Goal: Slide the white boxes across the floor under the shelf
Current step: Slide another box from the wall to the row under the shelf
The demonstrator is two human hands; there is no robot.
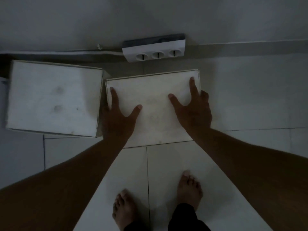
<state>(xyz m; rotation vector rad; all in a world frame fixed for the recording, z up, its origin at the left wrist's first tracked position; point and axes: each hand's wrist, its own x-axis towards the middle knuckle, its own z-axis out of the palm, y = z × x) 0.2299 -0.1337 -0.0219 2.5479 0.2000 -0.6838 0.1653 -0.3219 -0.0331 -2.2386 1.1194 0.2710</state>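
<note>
1. The box (155, 107) being worked sat on the tiled floor (180, 164) at picture centre, its lid facing up, its left edge just beside a second box (53, 99) at nine o'clock.
2. The left hand (120, 117) lay on the lid's left margin, thumb and forefinger spread wide, the remaining fingers seemingly curled over the side into the gap between the boxes; it pressed rather than gripped.
3. The right hand (193, 109) mirrored it at three o'clock, forefinger stretched toward the far corner, thumb splayed, outer fingers wrapped over the right edge.
4. At twelve o'clock, a power strip (154, 49) with three sockets lay against the wall (150, 17), its cable (66, 53) running off toward nine o'clock.
5. Bare feet (188, 190) stood at six o'clock.
6. No shelf was visible. To slide well, I judge both palms should push evenly and low, keeping the box flat and steering clear of the strip and cable.
</note>
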